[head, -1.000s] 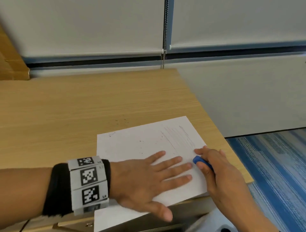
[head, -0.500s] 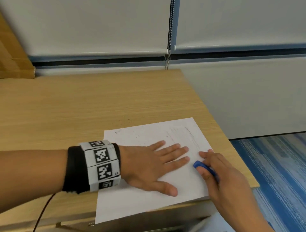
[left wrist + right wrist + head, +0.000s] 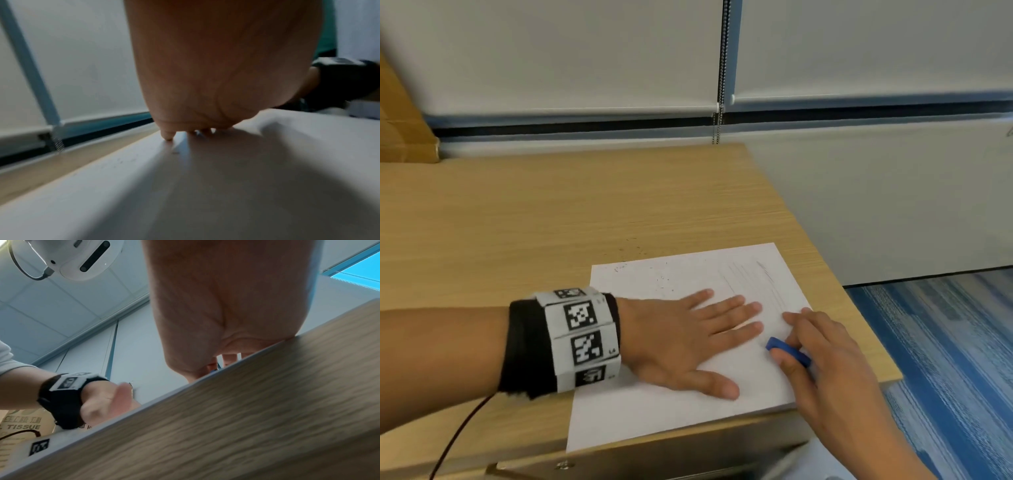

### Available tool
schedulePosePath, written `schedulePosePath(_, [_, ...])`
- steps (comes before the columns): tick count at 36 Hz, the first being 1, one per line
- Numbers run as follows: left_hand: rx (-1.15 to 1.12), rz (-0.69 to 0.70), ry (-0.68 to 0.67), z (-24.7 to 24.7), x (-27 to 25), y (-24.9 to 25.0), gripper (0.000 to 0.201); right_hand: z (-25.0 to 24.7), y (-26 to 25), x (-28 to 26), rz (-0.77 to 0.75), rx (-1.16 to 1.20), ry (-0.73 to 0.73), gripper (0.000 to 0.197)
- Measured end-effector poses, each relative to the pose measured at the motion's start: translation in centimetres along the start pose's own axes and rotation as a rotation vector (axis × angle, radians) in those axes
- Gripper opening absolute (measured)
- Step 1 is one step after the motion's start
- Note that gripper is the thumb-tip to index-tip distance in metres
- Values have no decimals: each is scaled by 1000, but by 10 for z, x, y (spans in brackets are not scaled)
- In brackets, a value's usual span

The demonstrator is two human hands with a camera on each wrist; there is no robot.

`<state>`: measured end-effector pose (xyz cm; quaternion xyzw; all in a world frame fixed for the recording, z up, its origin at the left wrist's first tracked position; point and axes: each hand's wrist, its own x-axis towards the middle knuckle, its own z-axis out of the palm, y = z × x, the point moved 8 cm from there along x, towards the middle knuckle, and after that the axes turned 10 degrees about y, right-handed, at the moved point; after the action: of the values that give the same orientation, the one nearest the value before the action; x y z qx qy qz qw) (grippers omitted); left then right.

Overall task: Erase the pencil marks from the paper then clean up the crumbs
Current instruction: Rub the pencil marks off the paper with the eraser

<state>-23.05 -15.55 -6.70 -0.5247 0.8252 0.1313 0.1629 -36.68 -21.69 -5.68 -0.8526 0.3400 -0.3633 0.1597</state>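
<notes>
A white sheet of paper (image 3: 640,414) lies at the near right corner of the wooden table (image 3: 551,219). Faint pencil lines (image 3: 753,277) run across its far right part. My left hand (image 3: 688,339) lies flat on the middle of the sheet with its fingers spread and straight. Just to its right, my right hand (image 3: 822,356) pinches a blue eraser (image 3: 787,353) between thumb and fingers, the eraser's tip down on the paper. Dark crumbs (image 3: 664,281) dot the sheet's far left part and the table (image 3: 631,248) just beyond it.
The table's right edge (image 3: 859,329) drops to a blue striped carpet (image 3: 945,359). A cardboard box (image 3: 400,130) stands at the far left by the wall. A thin black cable (image 3: 458,431) hangs from my left wristband (image 3: 582,339).
My left hand has slid further onto the sheet and away from the near edge. My right hand with the eraser has shifted slightly nearer and left on the paper.
</notes>
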Motion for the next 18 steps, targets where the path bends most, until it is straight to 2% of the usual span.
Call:
schedulePosePath(3, [1, -158, -4, -3, -1, -35, 90, 2, 1, -1, 9, -1, -10, 28])
schedulePosePath(6, [-26, -403, -50, -11, -12, -86, 95, 2, 1, -1, 20, -7, -32, 25])
schedulePosePath(8, [-34, -490, -60, -16, -18, -103, 96, 3, 1, -1, 23, -8, -38, 23])
schedulePosePath(9, [-24, -482, -49, -17, -19, -101, 96, 3, 1, -1, 18, -8, -33, 22])
schedulePosePath(11, [13, -366, -20, -18, -17, -79, 95, 3, 1, -1, 7, -20, -13, 23])
schedulePosePath(15, [125, 27, 53, 2, -14, 0, 94, 3, 2, -1, -6, -22, 14, 19])
schedulePosePath(16, [128, 90, 59, 7, -17, 15, 93, 3, 2, -1, -3, -20, 8, 19])
schedulePosePath(18, [73, 104, 61, 16, -24, 22, 92, 3, 2, 0, 3, -19, -5, 21])
